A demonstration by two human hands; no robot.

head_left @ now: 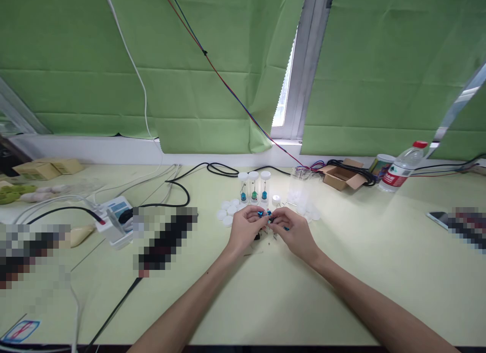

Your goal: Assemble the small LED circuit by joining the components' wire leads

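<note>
Over the middle of the table, my left hand (246, 226) and my right hand (290, 229) are close together with their fingertips pinched. A small shiny blue piece (260, 214) shows at the left fingertips, and another blue bit (269, 212) shows at the right ones. Whether they are joined cannot be made out. Just behind stand three clear tubes with white caps (253, 175); two hold blue pieces and the middle one a green piece (254, 195), each on a thin stem. Tiny loose parts, partly hidden, lie under my hands.
Several white round caps (228, 220) lie left of the tubes, and clear plastic pieces (304, 203) lie to the right. Farther back are an open cardboard box (341, 177) and a water bottle (401, 168). A power strip (116, 226) and black cables (186, 191) occupy the left.
</note>
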